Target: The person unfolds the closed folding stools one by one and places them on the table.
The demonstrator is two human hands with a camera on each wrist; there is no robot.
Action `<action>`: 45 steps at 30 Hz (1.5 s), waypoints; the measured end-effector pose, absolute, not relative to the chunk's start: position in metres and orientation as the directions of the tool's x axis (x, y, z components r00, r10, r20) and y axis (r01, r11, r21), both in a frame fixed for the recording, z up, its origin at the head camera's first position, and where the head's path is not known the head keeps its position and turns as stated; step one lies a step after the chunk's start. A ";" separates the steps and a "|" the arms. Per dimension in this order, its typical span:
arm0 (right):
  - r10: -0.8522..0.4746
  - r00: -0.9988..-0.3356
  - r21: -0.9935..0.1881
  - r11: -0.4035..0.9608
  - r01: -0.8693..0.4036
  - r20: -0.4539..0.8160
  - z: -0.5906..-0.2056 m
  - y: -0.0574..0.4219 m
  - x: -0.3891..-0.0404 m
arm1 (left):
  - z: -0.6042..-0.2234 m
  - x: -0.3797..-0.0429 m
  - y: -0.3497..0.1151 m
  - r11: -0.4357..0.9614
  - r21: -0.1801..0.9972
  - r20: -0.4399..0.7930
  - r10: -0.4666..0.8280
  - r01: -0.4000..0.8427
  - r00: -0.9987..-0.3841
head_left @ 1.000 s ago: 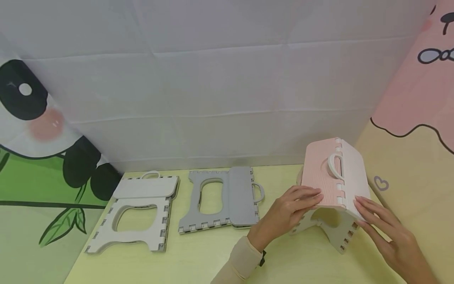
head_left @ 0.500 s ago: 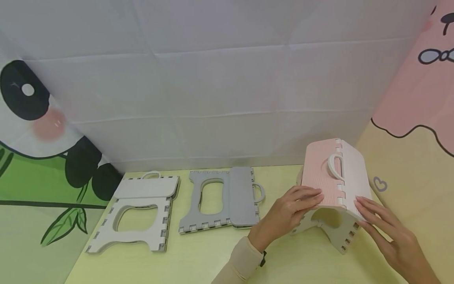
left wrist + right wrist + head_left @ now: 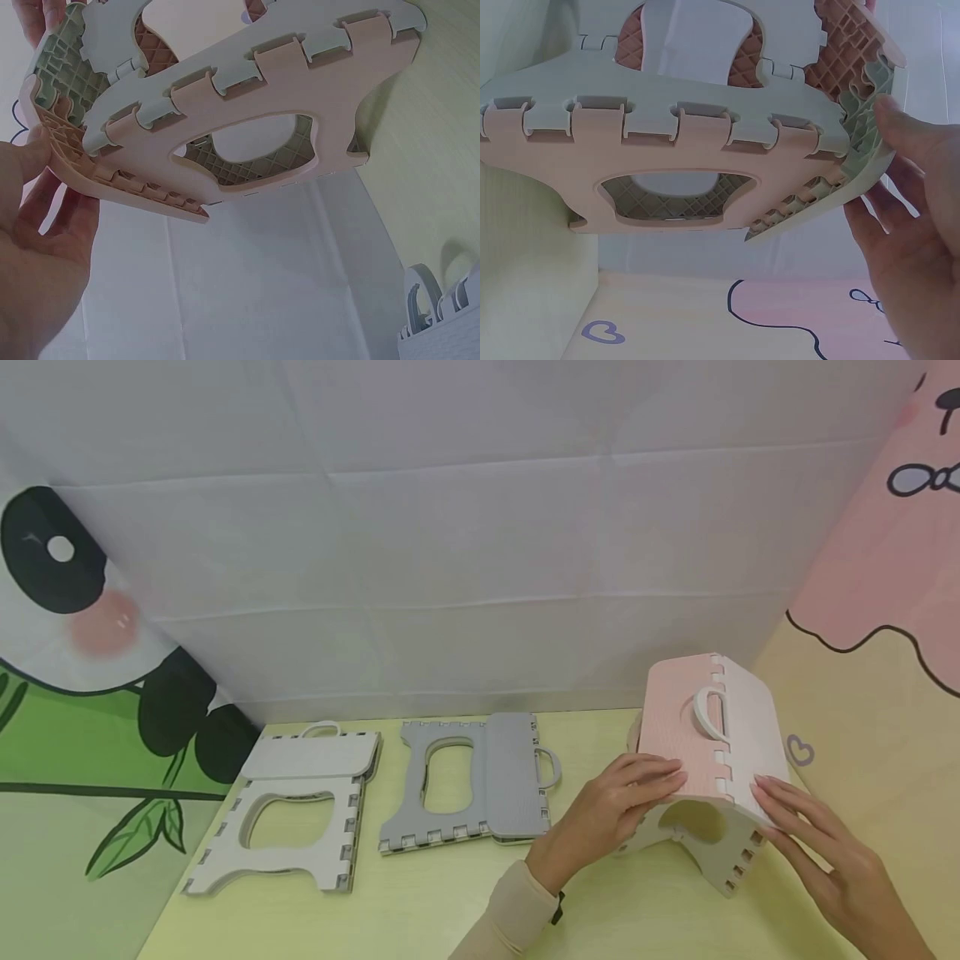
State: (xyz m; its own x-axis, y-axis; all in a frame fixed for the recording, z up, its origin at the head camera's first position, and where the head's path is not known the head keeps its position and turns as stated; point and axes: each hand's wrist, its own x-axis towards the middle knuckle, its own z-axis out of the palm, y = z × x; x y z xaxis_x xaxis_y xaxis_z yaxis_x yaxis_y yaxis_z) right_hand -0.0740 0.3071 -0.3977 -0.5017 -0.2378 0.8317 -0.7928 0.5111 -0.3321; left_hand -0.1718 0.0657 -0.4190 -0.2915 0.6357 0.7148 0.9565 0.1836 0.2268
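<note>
A pink and white folding step stool (image 3: pixel 678 706) stands at the right of the table, partly unfolded. Its two top panels slope away from a raised hinge line, where a white carry handle (image 3: pixel 701 714) sits. At the near edge of the pink panel, my left hand (image 3: pixel 603 810) pinches it, fingers on top and thumb (image 3: pixel 34 150) at the ribbed underside. My right hand (image 3: pixel 825 856) holds the white panel's near corner the same way, its thumb (image 3: pixel 911 127) under the rim. Both wrist views show the bent side legs with oval cutouts below the top.
A white folding stool (image 3: pixel 307 756) lies folded flat at the left of the yellow-green table (image 3: pixel 420 902). Beside it lies a grey folding stool (image 3: pixel 513 777), also flat, with its handle toward my left hand. A white cloth backdrop (image 3: pixel 465 543) rises behind, with printed cloth at both sides.
</note>
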 end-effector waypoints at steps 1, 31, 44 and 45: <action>-0.239 -0.500 -0.330 0.512 -0.793 0.832 -0.397 0.307 -0.074 | -0.419 -0.172 0.066 0.182 0.227 0.715 0.636 0.957 -0.291; -0.270 -0.516 -0.313 0.545 -0.778 0.813 -0.394 0.310 -0.074 | -0.419 -0.171 0.065 0.222 0.218 0.686 0.658 0.950 -0.311; -0.279 -0.509 -0.299 0.549 -0.781 0.814 -0.395 0.310 -0.075 | -0.420 -0.171 0.065 0.236 0.222 0.669 0.669 0.946 -0.323; -0.279 -0.508 -0.298 0.550 -0.780 0.815 -0.395 0.310 -0.075 | -0.420 -0.172 0.065 0.234 0.219 0.671 0.668 0.947 -0.320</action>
